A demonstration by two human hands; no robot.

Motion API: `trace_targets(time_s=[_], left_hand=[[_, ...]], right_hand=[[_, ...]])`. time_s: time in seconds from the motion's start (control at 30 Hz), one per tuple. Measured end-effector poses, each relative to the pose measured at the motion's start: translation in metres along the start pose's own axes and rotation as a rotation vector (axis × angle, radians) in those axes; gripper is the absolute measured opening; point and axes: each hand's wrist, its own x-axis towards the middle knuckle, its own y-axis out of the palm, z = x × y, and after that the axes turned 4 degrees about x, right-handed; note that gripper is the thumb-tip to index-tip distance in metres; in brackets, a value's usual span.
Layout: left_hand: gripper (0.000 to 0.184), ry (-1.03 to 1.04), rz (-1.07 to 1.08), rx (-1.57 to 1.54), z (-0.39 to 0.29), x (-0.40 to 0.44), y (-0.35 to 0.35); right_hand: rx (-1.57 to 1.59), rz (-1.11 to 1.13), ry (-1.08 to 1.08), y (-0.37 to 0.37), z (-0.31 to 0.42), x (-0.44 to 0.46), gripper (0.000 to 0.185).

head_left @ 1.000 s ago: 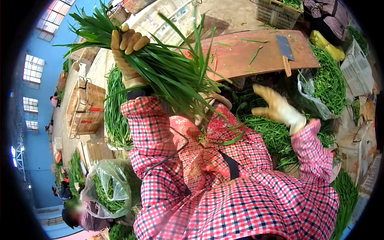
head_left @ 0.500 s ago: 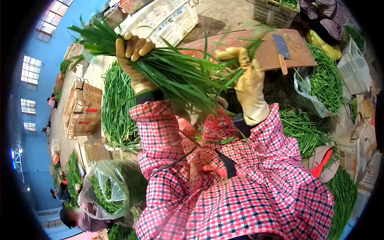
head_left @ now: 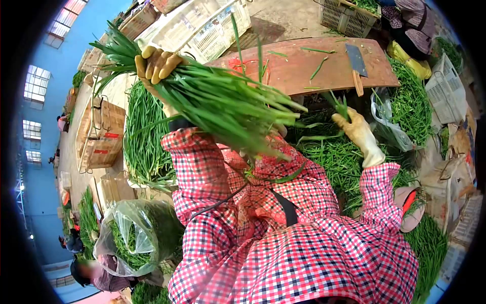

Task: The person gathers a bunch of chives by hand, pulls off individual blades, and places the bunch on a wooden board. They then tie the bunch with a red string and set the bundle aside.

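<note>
OK, left hand (head_left: 158,66), gloved, is gripping the bunch (head_left: 223,96) close to its leafy end, fingers wrapping over the top. Bunch is hanging in the air above the lap, left of centre, between the left pile (head_left: 144,131) and the board (head_left: 288,71) as seen from above. Long axis is running from far left to near right. Dark leaf tips are pointing far left; paler ends are fanning out to the right and a bit near, the near edge blurring. A couple of stray blades (head_left: 236,38) are sticking up to the far side, crossing that axis.

Right hand (head_left: 360,136), also gloved, is hovering over the right pile (head_left: 329,157), well apart from the bunch. Small tuft (head_left: 340,105) is pointing far from its fingertips; can't tell if it's being pinched or let go.

Board is lying on the far side, long axis going left to right, carrying scraps (head_left: 319,67). Knife (head_left: 357,61) is resting at its right end, blade pointing far, handle pointing near and overhanging the edge. Clear bag (head_left: 392,124) is sitting just right of the right hand. White crate (head_left: 223,38) is standing far, beyond the bunch.
</note>
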Motion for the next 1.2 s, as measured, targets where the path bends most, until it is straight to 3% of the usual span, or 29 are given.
trace_targets(time_s=[0.03, 0.1, 0.17, 0.23, 0.3, 0.33, 0.37, 0.43, 0.53, 0.63, 0.7, 0.77, 0.83, 0.9, 0.97, 1.0, 1.1, 1.13, 1.17, 1.2], left_hand=[[0.025, -0.001, 0.016, -0.008, 0.002, 0.000, 0.001], [0.026, -0.009, 0.036, -0.027, 0.009, -0.002, 0.001], [0.031, -0.002, 0.152, -0.004, 0.015, -0.001, -0.004], [0.033, -0.011, 0.213, -0.003, 0.015, -0.001, -0.012], [0.033, -0.002, 0.218, 0.024, 0.020, -0.003, -0.008], [0.034, 0.002, 0.240, 0.011, 0.019, -0.003, -0.009], [0.034, 0.008, 0.264, -0.003, 0.019, -0.005, -0.010], [0.031, 0.046, 0.219, 0.056, 0.020, -0.010, -0.008], [0.029, 0.074, 0.181, 0.087, 0.017, -0.015, -0.010], [0.030, 0.158, 0.225, 0.042, 0.017, -0.016, -0.009], [0.029, 0.146, 0.324, 0.057, -0.003, -0.018, -0.024], [0.028, 0.172, 0.320, 0.057, -0.011, -0.023, -0.025], [0.027, 0.221, 0.266, 0.037, -0.009, -0.026, -0.014], [0.024, 0.208, 0.259, 0.042, -0.014, -0.028, -0.007], [0.023, 0.252, 0.219, 0.021, -0.007, -0.029, 0.006], [0.022, 0.266, 0.219, -0.010, -0.004, -0.029, 0.009], [0.020, 0.305, 0.222, -0.100, 0.005, -0.027, 0.013], [0.020, 0.318, 0.223, -0.122, 0.008, -0.026, 0.014], [0.020, 0.330, 0.222, -0.143, 0.013, -0.026, 0.016], [0.019, 0.349, 0.161, -0.044, 0.019, -0.026, 0.025]], right_hand=[[-0.093, 0.133, -0.050, -0.007, 0.019, 0.005, 0.061], [0.089, 0.186, -0.323, 0.000, 0.049, 0.027, 0.067], [0.253, 0.397, -0.463, 0.013, 0.085, 0.049, 0.073], [0.406, 0.557, -0.362, 0.025, 0.124, 0.048, 0.075], [0.694, 0.641, -0.434, 0.055, 0.134, 0.053, 0.067], [0.863, 0.642, -0.274, 0.057, 0.142, 0.044, 0.051], [0.981, 0.456, -0.237, 0.065, 0.142, 0.038, 0.040], [1.143, 0.323, -0.197, 0.073, 0.139, 0.032, 0.035], [1.109, 0.263, -0.190, 0.080, 0.134, 0.026, 0.029], [1.221, 0.081, -0.294, 0.074, 0.144, 0.014, 0.024], [1.364, 0.081, -0.144, 0.068, 0.139, 0.012, 0.027], [1.497, 0.210, -0.327, 0.069, 0.107, 0.020, 0.031], [1.305, 0.194, -0.328, 0.055, 0.077, 0.020, 0.034], [0.609, 0.181, -0.112, 0.034, 0.040, 0.032, 0.036], [0.134, 0.055, -0.332, 0.033, 0.037, 0.023, 0.038], [0.121, 0.189, -0.264, 0.029, 0.043, 0.022, 0.041], [0.419, 0.301, -0.600, 0.041, 0.068, 0.019, 0.041], [0.360, 0.388, -0.612, 0.051, 0.067, 0.030, 0.051], [0.943, 0.685, -0.356, 0.065, 0.069, 0.031, 0.047], [0.850, 0.707, -0.411, 0.062, 0.081, 0.027, 0.042]])
